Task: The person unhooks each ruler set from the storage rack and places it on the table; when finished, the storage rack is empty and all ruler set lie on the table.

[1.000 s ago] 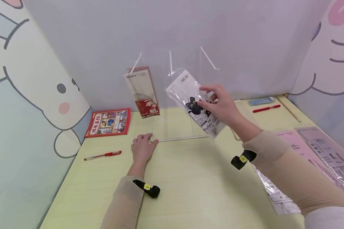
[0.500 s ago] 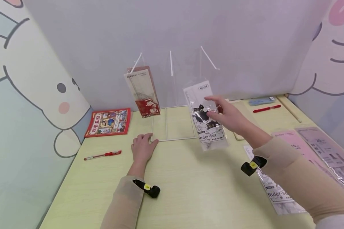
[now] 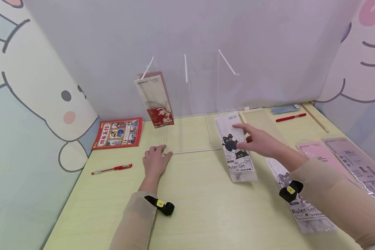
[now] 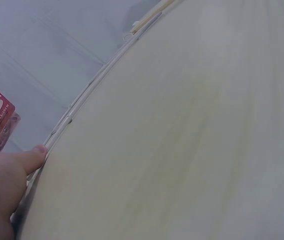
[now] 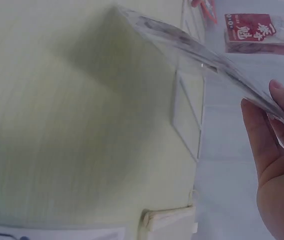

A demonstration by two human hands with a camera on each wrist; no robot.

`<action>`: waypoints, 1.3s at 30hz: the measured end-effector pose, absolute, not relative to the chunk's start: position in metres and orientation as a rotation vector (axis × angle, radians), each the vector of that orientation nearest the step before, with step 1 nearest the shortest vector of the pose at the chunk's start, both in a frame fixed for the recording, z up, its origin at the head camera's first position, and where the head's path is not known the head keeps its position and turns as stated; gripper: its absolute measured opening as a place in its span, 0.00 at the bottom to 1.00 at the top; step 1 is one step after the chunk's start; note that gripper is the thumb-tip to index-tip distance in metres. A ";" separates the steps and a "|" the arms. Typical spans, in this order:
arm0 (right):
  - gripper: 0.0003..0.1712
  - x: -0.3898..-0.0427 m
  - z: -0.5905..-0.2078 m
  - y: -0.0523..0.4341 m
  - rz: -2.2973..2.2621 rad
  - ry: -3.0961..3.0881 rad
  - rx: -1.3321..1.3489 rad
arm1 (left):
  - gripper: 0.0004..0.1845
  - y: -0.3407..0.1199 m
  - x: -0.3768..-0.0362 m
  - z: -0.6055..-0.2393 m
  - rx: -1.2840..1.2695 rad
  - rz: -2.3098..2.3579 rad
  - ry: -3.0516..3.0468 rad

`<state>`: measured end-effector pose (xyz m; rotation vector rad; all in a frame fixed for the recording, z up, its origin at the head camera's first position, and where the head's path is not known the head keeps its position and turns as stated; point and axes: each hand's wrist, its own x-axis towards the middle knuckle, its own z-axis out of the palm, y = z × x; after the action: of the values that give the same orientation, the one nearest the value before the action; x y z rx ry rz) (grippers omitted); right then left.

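- Head view: the right grip (image 3: 259, 140), a bare hand, is on the upper half of a ruler-set pack (image 3: 240, 164). The forefinger lies along the pack's face and the thumb sits at its edge, so the pack looks lightly pinched rather than gripped hard.
- The pack's lower end rests on the bench (image 3: 212, 211), just right of the white wire stand (image 3: 193, 151). In the right wrist view its upper end slants up off the bench across the fingers (image 5: 277, 150), so the pack (image 5: 207, 50) is only partly lying down.
- The left grip (image 3: 154, 161) lies flat and relaxed on the bench, holding nothing, with its fingertips at the front left corner of the stand's base. The left wrist view shows a fingertip (image 4: 36, 152) against the wire (image 4: 81, 100).
- One red-labelled pack (image 3: 154, 99) hangs from the stand's left hook. The middle hook (image 3: 185, 67) and right hook (image 3: 228, 62) are bare.
- Judged from this, the step in hand is handling the cat-printed pack between bench and stand. It is neither hung nor fully laid flat.
- Any next move calls for a firmer pinch near the pack's top hole, since the slick sleeve could slide, and for the left grip to steady the light stand.
- A second ruler-set pack (image 3: 303, 208), a pink pack (image 3: 318, 152) and a grey pack (image 3: 353, 163) lie to the right. A red book (image 3: 118, 133) and a red pen (image 3: 111, 169) lie to the left.
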<state>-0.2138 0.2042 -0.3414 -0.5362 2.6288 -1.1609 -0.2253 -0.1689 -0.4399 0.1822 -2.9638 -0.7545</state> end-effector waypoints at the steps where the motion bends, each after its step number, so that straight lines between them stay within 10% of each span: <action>1: 0.43 -0.212 -0.344 0.207 -1.134 2.642 -0.533 | 0.29 -0.169 -0.225 -0.440 0.183 -0.754 -2.964; 39: 0.43 -0.180 -0.391 0.249 -0.511 2.744 -0.749 | 0.29 -0.169 -0.226 -0.440 0.165 -0.756 -2.961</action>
<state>-0.1796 0.2493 -0.3906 -0.7494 2.7437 -0.5107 -0.2259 -0.1691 -0.4397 0.1649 -2.9608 -0.7558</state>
